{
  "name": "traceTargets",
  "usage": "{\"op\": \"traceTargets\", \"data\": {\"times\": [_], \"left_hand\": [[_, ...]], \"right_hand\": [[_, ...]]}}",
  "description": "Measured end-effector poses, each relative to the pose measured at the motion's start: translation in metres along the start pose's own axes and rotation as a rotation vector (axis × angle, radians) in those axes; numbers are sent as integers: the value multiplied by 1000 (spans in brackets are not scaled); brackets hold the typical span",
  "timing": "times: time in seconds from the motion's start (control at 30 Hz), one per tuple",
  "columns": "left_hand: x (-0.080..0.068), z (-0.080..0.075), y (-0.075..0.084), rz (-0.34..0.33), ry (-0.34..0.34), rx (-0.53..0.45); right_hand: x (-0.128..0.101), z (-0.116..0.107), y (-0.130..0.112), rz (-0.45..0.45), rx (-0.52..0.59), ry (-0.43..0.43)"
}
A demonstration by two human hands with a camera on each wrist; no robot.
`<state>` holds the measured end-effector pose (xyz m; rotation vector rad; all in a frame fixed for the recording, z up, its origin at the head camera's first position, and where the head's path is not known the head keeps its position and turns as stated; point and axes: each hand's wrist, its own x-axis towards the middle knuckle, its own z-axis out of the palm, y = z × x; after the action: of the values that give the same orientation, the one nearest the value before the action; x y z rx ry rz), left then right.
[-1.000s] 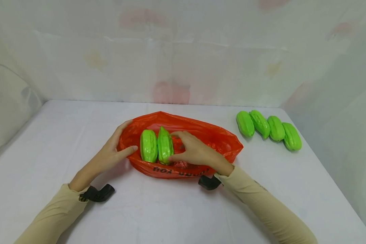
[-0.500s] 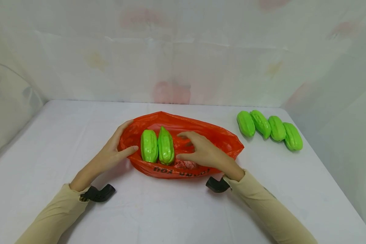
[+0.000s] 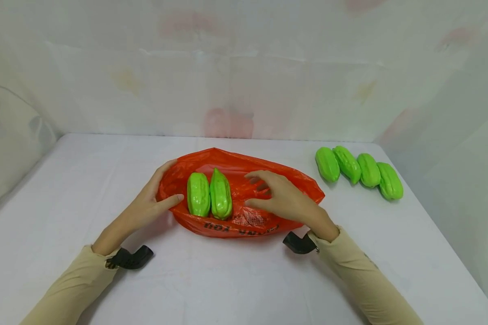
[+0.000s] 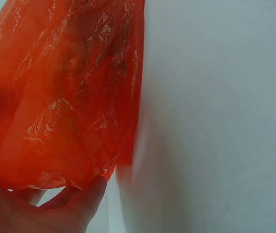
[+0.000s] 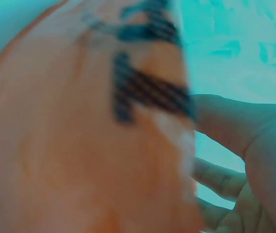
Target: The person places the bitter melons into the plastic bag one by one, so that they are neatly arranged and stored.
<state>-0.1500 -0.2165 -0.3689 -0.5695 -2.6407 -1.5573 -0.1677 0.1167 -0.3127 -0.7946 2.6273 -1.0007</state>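
Orange plastic bag (image 3: 244,216) gripped by left hand (image 3: 154,201), two gourds (image 3: 209,195) inside, right hand (image 3: 282,198) spread just beside

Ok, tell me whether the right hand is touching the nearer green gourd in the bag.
Apart. In the head view the right hand hovers over the orange bag, and bare orange plastic shows between its thumb and the nearer green gourd.

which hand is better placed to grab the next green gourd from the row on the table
Right, probably. The right hand is open and empty over the orange bag, on the side nearer the row of four gourds. The left hand grips the bag's far end, holding it open.
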Motion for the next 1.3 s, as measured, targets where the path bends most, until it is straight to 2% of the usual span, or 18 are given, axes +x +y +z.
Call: {"op": "traceTargets", "data": {"times": [0.53, 0.87, 1.1, 1.3], "left_hand": [[0, 0, 4, 2, -3, -7], [0, 0, 0, -13, -6, 5], [0, 0, -3, 9, 4, 11], [0, 0, -4, -8, 2, 13]], "right_hand": [[-16, -35, -3, -64, 38, 58], [-25, -56, 5, -22, 87, 100], [-30, -68, 15, -47, 57, 168], [-32, -75, 24, -30, 41, 203]]}}
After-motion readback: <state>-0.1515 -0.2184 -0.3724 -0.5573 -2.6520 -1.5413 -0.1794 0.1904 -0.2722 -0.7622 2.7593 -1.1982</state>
